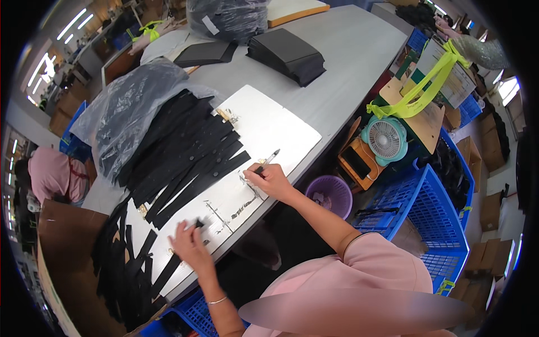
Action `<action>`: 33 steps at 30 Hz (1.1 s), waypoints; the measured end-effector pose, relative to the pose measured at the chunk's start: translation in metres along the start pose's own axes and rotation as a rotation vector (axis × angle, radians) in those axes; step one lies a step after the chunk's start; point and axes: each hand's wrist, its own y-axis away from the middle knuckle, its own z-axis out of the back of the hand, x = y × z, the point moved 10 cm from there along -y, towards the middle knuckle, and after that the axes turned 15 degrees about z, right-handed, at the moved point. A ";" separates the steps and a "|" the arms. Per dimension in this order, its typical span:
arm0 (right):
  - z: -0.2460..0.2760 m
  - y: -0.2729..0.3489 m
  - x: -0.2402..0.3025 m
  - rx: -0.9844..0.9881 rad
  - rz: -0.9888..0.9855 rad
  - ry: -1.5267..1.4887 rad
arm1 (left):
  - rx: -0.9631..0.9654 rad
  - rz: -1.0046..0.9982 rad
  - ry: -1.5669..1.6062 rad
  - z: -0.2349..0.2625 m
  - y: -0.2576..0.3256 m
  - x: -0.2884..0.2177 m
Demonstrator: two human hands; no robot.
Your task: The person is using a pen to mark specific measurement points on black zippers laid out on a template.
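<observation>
My right hand point(267, 181) is closed around a pen point(273, 155) over the white board point(289, 132); a small dark bit shows at its fingertips. My left hand point(193, 247) is blurred by motion above the near left part of the board. Beside its fingers is a small, smeared black piece point(199, 223), and I cannot make out whether they grip it. Many black fabric strips point(174, 146) lie in a layered pile across the board, some with small round marks. More strips point(120, 264) hang over the left end into a cardboard box point(73, 236).
Clear plastic sheeting point(132, 101) covers part of the pile. Stacked black sheets point(286, 53) and a wrapped bundle point(227, 19) stand farther back. On the right are a turquoise fan point(384, 139), a purple basket point(330, 194) and blue crates point(435, 224). Another person point(56, 174) is at far left.
</observation>
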 end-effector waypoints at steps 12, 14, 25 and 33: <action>-0.004 -0.003 -0.003 -0.038 0.073 -0.173 | 0.088 -0.149 0.120 -0.068 0.019 -0.087; -0.004 -0.002 0.004 -0.042 0.075 -0.191 | 0.083 -0.149 0.112 -0.069 0.020 -0.086; -0.051 0.046 0.087 0.175 0.660 0.514 | 0.079 -0.149 0.101 -0.067 0.021 -0.087; -0.056 0.054 0.086 0.201 0.699 0.566 | 0.079 -0.144 0.107 -0.067 0.022 -0.088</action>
